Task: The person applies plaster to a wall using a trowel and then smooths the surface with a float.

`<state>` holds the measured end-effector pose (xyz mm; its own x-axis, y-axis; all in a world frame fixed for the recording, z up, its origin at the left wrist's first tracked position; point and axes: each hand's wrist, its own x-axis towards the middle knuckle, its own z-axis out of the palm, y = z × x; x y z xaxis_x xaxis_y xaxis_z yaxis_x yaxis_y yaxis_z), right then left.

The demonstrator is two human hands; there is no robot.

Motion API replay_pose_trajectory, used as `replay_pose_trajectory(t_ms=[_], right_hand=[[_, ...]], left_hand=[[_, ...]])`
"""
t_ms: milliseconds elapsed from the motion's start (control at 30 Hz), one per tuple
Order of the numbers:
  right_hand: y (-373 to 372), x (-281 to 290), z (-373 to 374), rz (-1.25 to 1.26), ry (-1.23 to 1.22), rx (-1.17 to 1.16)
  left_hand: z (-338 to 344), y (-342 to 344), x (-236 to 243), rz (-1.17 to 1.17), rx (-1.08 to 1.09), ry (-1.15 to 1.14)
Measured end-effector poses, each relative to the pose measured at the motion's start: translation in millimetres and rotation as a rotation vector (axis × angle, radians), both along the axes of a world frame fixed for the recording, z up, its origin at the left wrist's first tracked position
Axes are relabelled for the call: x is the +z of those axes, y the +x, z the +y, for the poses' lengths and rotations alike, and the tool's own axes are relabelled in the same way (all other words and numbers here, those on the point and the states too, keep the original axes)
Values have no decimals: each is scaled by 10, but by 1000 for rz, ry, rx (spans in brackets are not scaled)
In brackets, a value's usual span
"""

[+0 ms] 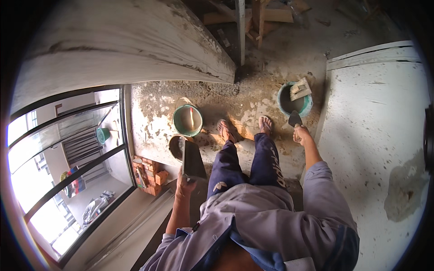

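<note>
My right hand (302,134) is closed round the handle of a pointing trowel (294,119). The trowel's dark blade reaches the near rim of a green bucket (280,103) that holds grey material. A pale, worn hand float (299,89) rests across that bucket's far right side. On the left, my left hand (184,184) grips a dark, flat plastering float (194,163), tilted up in front of my left leg. Just beyond the float stands a brownish bucket (171,148), partly covered by it. Farther off, another green bucket (175,121) contains cloudy liquid and a red-tipped stick-like tool (191,118).
A black-framed window (77,176) fills the left side, with stacked red bricks (156,175) beside it. A pale wall (361,117) with a damp patch stands at right. Ahead are a wall edge (228,67), a post (241,36) and timber on the mortar-stained floor (244,104).
</note>
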<state>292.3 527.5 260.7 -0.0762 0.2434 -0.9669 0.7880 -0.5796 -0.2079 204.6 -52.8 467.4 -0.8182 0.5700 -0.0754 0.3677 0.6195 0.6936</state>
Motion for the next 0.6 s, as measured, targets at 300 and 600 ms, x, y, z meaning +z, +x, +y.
replay_pose_trajectory(t_ms=[300, 600], right_hand=[[-365, -1375, 114, -113, 80, 17], [-141, -1578, -85, 10, 1021, 841]], left_hand=[[1078, 314, -571, -1556, 1075, 640], [1997, -136, -2077, -1630, 384, 768]])
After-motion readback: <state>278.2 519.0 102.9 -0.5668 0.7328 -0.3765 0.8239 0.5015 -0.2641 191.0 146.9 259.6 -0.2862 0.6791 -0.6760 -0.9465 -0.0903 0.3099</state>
